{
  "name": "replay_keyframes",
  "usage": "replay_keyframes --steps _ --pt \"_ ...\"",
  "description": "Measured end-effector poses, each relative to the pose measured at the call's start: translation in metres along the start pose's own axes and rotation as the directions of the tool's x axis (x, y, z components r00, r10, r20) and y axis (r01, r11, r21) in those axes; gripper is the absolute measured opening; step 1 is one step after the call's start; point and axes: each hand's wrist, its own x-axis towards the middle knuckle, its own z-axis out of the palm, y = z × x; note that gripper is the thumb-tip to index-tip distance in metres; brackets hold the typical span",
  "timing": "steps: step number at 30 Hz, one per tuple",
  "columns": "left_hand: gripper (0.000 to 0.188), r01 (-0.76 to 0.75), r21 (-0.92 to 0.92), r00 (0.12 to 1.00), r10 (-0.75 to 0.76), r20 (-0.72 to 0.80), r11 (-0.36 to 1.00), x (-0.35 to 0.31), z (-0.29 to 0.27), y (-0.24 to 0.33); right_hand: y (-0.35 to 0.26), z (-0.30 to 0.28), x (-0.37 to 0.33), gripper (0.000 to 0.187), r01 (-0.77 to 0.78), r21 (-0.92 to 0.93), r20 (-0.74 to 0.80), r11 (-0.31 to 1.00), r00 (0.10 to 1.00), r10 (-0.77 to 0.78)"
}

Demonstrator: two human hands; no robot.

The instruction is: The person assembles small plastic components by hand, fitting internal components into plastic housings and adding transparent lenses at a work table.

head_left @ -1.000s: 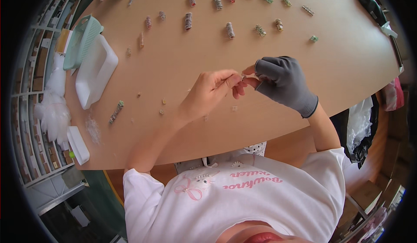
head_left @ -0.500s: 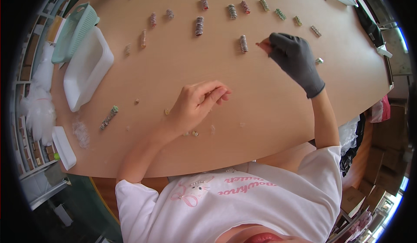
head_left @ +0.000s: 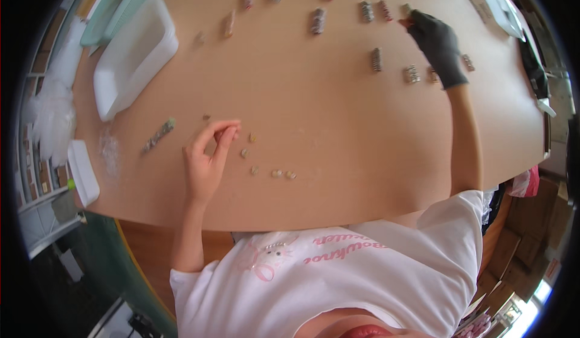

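Observation:
My left hand (head_left: 205, 159) is bare and hovers over the near left of the table, thumb and forefinger closed in a pinch. Anything between those fingertips is too small to make out. Beside it to the right lie several small pale yellowish pieces (head_left: 277, 173). My right hand (head_left: 436, 46), in a grey glove with bare fingertips, reaches to the far right. Its fingers are pinched together near a small greenish stack (head_left: 406, 8); what they hold, if anything, is unclear. A dark striped cylindrical stack (head_left: 377, 60) and a beige-and-dark one (head_left: 412, 74) lie close by.
More small cylindrical stacks (head_left: 318, 21) are spread across the far table (head_left: 338, 114). At left sit a white tub (head_left: 136, 57), a green basket (head_left: 124, 5) and a narrow white tray (head_left: 83, 172). A longer green-ended roll (head_left: 158, 135) lies near crumpled clear plastic (head_left: 109, 150).
My right hand has moved farther out, from beside the dark striped stack to near the greenish one. My left hand has shifted left, uncovering small pieces. The whole view has also shifted.

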Motion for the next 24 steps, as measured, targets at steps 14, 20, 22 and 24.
replay_keyframes --steps 14,20,22,24 --pt "0.028 -0.317 0.276 0.948 0.291 0.131 0.907 -0.005 0.014 -0.016 -0.142 -0.110 -0.167 0.031 -0.744 0.611 0.733 0.270 0.661 0.161" --pt "0.019 -0.433 0.319 0.900 0.423 0.104 0.843 -0.004 0.018 -0.010 -0.203 -0.088 -0.162 0.016 -0.278 0.767 0.323 0.578 0.946 0.026" --pt "0.019 -0.500 0.400 0.857 0.505 0.102 0.768 -0.008 0.019 -0.003 -0.226 -0.078 -0.150 0.014 -0.216 0.773 0.231 0.597 0.972 0.054" --pt "0.020 -0.412 0.318 0.906 0.421 0.044 0.854 -0.016 0.026 0.009 -0.245 -0.072 -0.137 0.013 -0.162 0.768 0.137 0.620 0.987 0.088"
